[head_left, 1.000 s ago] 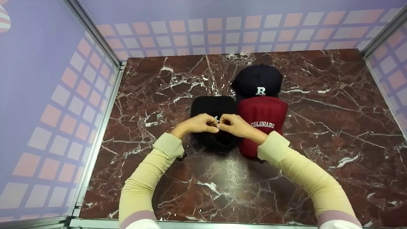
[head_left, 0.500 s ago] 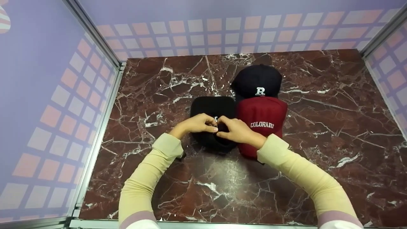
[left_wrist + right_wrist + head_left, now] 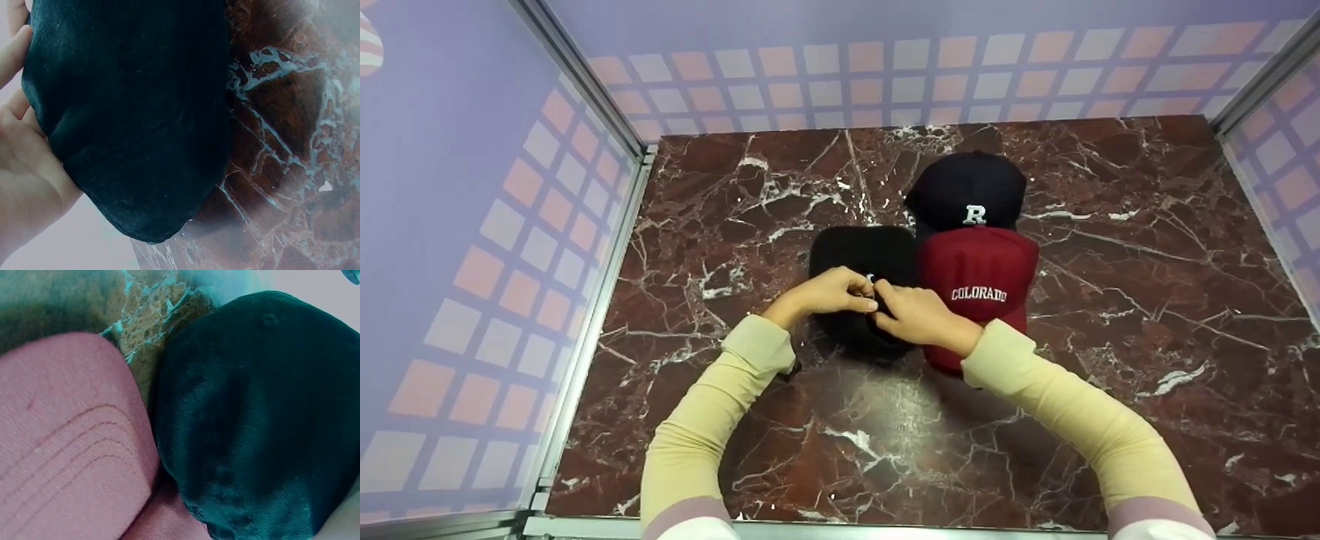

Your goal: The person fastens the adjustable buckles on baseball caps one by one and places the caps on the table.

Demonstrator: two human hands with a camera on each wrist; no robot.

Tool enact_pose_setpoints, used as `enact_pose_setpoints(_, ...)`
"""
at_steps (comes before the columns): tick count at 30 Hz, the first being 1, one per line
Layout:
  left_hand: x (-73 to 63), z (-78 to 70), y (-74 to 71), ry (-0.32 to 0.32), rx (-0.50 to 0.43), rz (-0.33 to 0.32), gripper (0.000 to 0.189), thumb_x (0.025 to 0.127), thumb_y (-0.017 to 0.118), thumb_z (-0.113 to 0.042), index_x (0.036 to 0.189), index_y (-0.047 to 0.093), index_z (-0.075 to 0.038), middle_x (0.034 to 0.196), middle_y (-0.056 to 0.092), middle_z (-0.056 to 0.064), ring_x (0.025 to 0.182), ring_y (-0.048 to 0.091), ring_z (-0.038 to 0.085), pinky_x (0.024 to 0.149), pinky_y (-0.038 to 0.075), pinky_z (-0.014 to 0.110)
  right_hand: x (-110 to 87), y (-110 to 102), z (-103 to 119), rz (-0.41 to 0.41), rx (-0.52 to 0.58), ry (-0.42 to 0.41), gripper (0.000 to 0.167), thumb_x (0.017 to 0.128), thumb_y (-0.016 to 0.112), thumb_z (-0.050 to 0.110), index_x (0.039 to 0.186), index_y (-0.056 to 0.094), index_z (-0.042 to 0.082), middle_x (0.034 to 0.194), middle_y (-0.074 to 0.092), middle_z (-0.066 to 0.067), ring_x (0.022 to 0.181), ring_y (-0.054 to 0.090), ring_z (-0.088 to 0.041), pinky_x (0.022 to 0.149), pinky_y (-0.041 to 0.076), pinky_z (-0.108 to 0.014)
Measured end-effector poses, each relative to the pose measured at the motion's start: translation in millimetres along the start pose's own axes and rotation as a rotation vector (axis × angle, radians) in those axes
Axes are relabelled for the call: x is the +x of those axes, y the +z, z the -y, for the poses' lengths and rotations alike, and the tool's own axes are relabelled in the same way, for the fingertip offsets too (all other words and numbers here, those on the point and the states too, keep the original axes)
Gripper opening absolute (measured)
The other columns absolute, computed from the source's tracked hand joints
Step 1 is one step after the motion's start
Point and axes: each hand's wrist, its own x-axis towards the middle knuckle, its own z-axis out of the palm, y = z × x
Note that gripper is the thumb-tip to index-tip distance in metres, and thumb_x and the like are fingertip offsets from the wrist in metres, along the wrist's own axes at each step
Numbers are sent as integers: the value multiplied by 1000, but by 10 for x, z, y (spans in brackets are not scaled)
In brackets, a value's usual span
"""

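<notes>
A black baseball cap (image 3: 862, 249) lies on the marbled tabletop, its brim pointing to the far side. Over its middle my two hands meet, fingertips close together at the edge of the cap's opening. My left hand (image 3: 834, 291) pinches the cap from the left; in the left wrist view that hand (image 3: 28, 174) lies along the edge of the dark fabric (image 3: 129, 124). From the right, my right hand (image 3: 924, 316) pinches the cap too, with thumb and fingers curled in. The right wrist view shows the rounded black crown (image 3: 259, 405). The pinched part is hidden behind the fingers.
A red cap (image 3: 979, 259) lettered COLORADO lies right beside the black one, partly under my right forearm. Behind it sits a navy cap (image 3: 971, 187) with a white R. Patterned panels (image 3: 885, 67) wall the tabletop (image 3: 720, 195) at the back and sides.
My right hand's thumb and fingers spread apart half a second ago, then came together again on the cap, slightly lower. The left hand stays nearly in place.
</notes>
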Motion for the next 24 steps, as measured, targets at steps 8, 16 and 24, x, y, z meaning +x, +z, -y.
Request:
enact_pose_setpoints(8, -24, 14, -22, 0, 12, -82, 21, 81, 63, -22, 90, 64, -3, 85, 64, 7, 73, 52, 8, 68, 41, 18, -13, -12, -9, -18, 42, 38, 24, 84, 46, 27, 97, 44, 8, 82, 62, -12, 70, 60, -32, 55, 45, -45)
enact_pose_setpoints(16, -32, -45, -58, -31, -129, -294, 12, 80, 62, -13, 84, 62, -3, 73, 60, 3, 65, 52, 9, 60, 42, 20, -17, -31, -7, -2, 73, 51, 27, 86, 46, 29, 105, 43, 9, 85, 63, -15, 74, 60, -33, 58, 46, -45)
enact_pose_setpoints(24, -16, -86, -6, -103, -154, -255, 11, 79, 62, -12, 84, 60, -3, 70, 62, 4, 57, 55, 8, 53, 43, 19, -10, -40, 0, 5, 112, 56, 26, 86, 47, 27, 100, 43, 7, 80, 62, -13, 70, 60, -31, 56, 45, -43)
